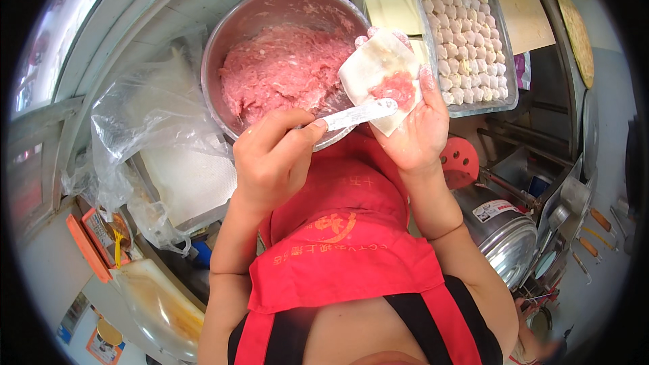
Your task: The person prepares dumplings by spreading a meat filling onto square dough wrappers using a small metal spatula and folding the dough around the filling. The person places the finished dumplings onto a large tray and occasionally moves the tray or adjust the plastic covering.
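My left hand [279,154] grips a narrow, flat spreading stick [361,114] between thumb and fingers. Its rounded tip touches pink minced meat [394,88] on a thin square dough wrapper [377,61]. That wrapper lies across the palm and fingers of my upturned right hand [423,132], whose fingertips are floury. Behind my hands, a large round metal bowl [213,78] holds a mound of minced meat [284,68]. At its right, a plastic-covered container holds stacked square wrappers [393,10]. Beside that, a clear tray [512,81] carries rows of small filled dumplings [464,35].
Clear plastic sheeting [152,106] partly covers a white perforated tray [190,182] at left. Right of my body are a red perforated stool [459,159], a large metal pot [499,233] and hanging utensils [590,246]. Another person's arm [532,337] shows at lower right.
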`<state>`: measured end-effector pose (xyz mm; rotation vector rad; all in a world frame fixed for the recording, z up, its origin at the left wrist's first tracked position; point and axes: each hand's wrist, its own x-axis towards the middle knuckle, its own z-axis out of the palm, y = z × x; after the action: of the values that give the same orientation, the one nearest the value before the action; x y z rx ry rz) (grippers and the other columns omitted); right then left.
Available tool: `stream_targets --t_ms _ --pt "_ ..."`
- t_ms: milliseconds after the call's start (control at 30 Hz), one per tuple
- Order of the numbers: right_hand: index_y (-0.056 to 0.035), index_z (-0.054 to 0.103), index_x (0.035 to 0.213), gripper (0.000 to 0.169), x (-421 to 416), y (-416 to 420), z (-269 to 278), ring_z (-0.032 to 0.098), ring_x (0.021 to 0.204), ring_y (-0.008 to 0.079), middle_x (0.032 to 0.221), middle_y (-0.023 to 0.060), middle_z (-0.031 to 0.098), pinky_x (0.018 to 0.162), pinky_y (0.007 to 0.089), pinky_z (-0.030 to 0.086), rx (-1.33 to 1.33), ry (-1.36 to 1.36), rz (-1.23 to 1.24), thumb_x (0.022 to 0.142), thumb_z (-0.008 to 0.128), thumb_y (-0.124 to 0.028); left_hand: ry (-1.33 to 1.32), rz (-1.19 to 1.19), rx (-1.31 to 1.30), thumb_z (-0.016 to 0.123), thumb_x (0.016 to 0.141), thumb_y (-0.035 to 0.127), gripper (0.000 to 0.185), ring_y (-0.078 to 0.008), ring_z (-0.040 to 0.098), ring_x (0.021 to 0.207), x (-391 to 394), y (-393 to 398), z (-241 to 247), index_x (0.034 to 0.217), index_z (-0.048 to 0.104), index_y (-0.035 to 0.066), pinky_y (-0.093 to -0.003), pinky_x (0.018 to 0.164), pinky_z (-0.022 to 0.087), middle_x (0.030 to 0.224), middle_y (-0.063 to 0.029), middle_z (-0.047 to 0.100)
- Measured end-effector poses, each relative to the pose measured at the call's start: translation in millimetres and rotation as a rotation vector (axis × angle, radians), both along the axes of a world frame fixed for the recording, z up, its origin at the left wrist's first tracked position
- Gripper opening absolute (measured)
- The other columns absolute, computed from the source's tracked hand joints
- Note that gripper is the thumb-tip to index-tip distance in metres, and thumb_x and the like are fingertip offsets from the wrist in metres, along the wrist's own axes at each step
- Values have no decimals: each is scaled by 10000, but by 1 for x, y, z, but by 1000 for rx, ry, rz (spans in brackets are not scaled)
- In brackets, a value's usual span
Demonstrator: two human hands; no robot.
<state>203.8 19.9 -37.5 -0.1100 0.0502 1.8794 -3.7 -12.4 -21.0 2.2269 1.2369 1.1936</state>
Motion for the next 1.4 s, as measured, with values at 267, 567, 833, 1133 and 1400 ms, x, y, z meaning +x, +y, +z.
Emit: stream_targets --t_ms 267,567,833,1133,1400 --pt "-9 294 1545 570 -13 -3 6 335 1462 358 1582 190 346 1219 519 244 1 -228 -54 1078 295 -335 -160 46 -279 701 796 -91 171 -240 654 678 12 0 13 944 692 -6 -304 587 508 833 -123 669" --pt "-13 326 1531 569 -3 -2 -7 369 1444 328 1568 154 384 1206 484 275 44 76 -112 1079 295 -357 -8 120 -63 697 783 -99 227 -233 648 648 12 -2 0 986 684 0 -308 546 494 834 -116 666" --pt "-11 319 1533 574 -1 0 -3 342 1457 355 1565 171 378 1214 546 247 -20 20 -212 1072 306 -353 136 342 -157 662 838 -13 146 -319 645 678 -7 13 -3 973 669 42 -398 605 518 820 -121 643" --pt "9 294 1538 573 -3 2 -1 309 1468 379 1578 210 337 1226 542 218 -52 -99 -162 1067 325 -316 -239 220 -379 680 857 -50 119 -185 616 648 -17 9 6 964 684 2 -311 599 480 792 -134 639" --pt "19 310 1527 576 3 -2 -8 321 1459 396 1565 213 358 1224 534 222 5 71 -167 1062 343 -320 251 352 -262 663 865 -4 96 -350 633 716 -21 15 -4 950 657 40 -391 623 502 819 -133 642"
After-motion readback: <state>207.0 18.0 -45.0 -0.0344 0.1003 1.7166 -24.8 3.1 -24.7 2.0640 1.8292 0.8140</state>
